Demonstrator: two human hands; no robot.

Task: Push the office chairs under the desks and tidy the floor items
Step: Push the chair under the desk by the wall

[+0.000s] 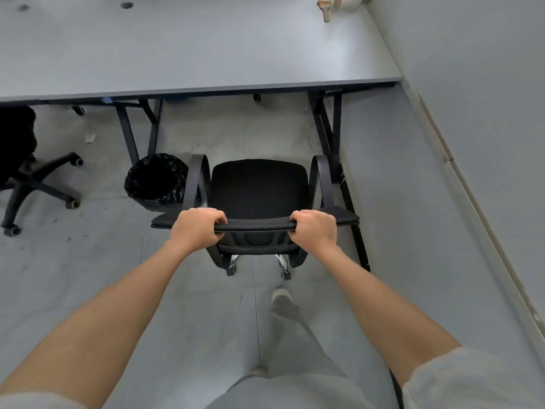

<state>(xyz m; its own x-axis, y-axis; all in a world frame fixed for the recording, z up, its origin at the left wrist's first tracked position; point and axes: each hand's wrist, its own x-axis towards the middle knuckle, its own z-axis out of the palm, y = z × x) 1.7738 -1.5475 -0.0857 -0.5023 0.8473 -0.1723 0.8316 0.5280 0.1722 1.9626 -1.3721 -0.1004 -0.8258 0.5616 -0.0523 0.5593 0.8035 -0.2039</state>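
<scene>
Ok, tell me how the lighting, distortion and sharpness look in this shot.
Head view: soft even light, faint sheen on the desk; wide-angle bowing bends its edge and the wall line; both hands on the chair back are sharp; the trash bin interior is crushed to black; the foot slightly blurred.

A single head-worn wide-angle view looked forward and steeply down, close over the worktop [206, 54] edge and the floor [88, 261] below it.

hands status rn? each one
Left hand: closed, gripping the top edge of the chair backrest.
Right hand: closed, gripping the same backrest edge, further right.
</scene>
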